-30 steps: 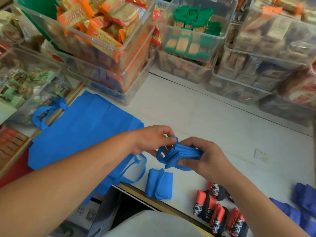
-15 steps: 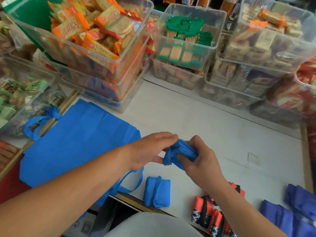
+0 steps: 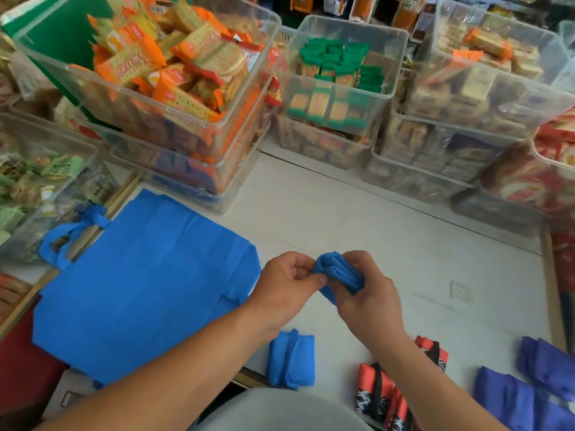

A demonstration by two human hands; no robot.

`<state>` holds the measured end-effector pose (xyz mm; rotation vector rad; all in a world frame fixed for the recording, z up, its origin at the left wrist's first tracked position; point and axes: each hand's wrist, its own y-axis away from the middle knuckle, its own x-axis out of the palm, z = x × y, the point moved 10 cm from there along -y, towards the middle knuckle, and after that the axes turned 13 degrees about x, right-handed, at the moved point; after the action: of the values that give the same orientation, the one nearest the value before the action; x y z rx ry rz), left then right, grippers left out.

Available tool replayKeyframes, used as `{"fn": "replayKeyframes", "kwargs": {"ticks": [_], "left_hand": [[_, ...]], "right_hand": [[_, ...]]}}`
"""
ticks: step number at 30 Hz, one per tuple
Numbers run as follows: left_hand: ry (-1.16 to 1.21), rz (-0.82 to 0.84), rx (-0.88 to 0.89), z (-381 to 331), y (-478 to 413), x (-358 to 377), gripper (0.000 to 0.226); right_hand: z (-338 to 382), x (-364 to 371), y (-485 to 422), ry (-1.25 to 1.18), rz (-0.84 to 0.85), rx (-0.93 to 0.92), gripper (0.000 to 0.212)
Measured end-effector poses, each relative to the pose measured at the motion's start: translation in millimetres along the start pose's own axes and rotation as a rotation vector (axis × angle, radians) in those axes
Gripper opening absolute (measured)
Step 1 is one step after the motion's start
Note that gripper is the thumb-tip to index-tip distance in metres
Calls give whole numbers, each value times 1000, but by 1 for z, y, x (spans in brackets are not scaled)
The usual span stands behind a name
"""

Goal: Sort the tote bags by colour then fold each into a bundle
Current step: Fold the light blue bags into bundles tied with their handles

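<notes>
both hands hold the blue bundle (image 3: 337, 273) above the tabletop (image 3: 389, 244): left hand (image 3: 287, 287) fingers pinch its left end, right hand (image 3: 370, 298) fingers wrap its right side, long axis slanting down-right.

Single head cam, wide-angle, looks fwd/down, close over counter (image 3: 373, 231).

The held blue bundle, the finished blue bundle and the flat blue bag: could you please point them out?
Held blue bundle (image 3: 336, 269), head view: its rolled top.
Finished blue bundle (image 3: 291, 358), head view: its middle.
Flat blue bag (image 3: 140, 284), head view: its middle.
</notes>
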<state>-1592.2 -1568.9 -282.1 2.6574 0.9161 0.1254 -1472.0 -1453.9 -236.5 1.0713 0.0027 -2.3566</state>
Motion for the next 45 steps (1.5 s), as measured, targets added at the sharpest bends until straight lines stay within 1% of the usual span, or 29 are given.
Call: {"fn": "replayKeyframes", "kwargs": {"ticks": [2, 4, 6, 7, 9, 10, 12, 15, 18, 21, 24, 26, 28, 32, 34, 36, 38, 39, 40, 42, 44, 45], "left_hand": [[-11, -49, 28, -6, -1, -4, 9], [41, -87, 47, -13, -1, -9, 13], [96, -61, 82, -24, 0, -6, 18], [107, -49, 103, -29, 0, -4, 18], [72, -10, 132, -34, 0, -1, 11], [37, 1, 142, -36, 1, 0, 9], [-48, -21, 178, -38, 1, -3, 14], [-116, -76, 226, -44, -1, -10, 9], [-21, -82, 167, -36, -4, -14, 5], [76, -38, 120, -29, -5, -12, 5], [94, 33, 100, -32, -6, -4, 15], [65, 40, 117, -37, -7, -3, 20], [-27, -4, 177, -45, -6, -5, 20], [-329, -109, 433, -68, 1, -8, 21], [-485, -121, 566, -78, 4, -5, 19], [-682, -132, 685, -89, 10, 2, 19], [-932, -110, 814, -104, 17, 14, 6], [-1035, -79, 851, -108, 21, 22, 7], [-1108, -59, 873, -110, 23, 27, 15], [-1167, -58, 824, -110, 20, 28, 23], [-1168, -65, 721, -105, 19, 25, 20], [-1158, -51, 661, -101, 18, 24, 12]], "right_hand": [[4, 2, 1, 42, -2, -18, 34], [12, 2, 2, 100, -19, -74, 34], [19, -1, 4, 114, -46, -132, 36], [21, -2, 3, 112, -41, -133, 36], [18, -2, -2, 115, -32, -94, 35], [16, 1, -3, 122, -9, -81, 34], [14, 6, -3, 104, 45, -70, 31], [15, 6, 0, -26, 131, -63, 33], [13, 1, 4, -114, 229, -40, 39], [16, -3, 9, -55, 179, -129, 30], [22, -5, 10, -22, 78, -195, 26], [24, -7, 10, -29, 29, -204, 26], [24, -7, 7, -55, 28, -165, 26], [27, -3, 5, -95, 84, -146, 29], [31, -2, 7, -107, 98, -167, 32], [36, -4, 8, -102, 105, -210, 29], [41, -5, 10, -93, 104, -263, 29], [43, -6, 12, -85, 98, -284, 28], [42, -6, 13, -92, 87, -278, 28], [36, -7, 10, -133, 68, -214, 27], [32, -2, 6, -128, 68, -188, 27], [34, 0, 8, -97, 63, -221, 25]]}}
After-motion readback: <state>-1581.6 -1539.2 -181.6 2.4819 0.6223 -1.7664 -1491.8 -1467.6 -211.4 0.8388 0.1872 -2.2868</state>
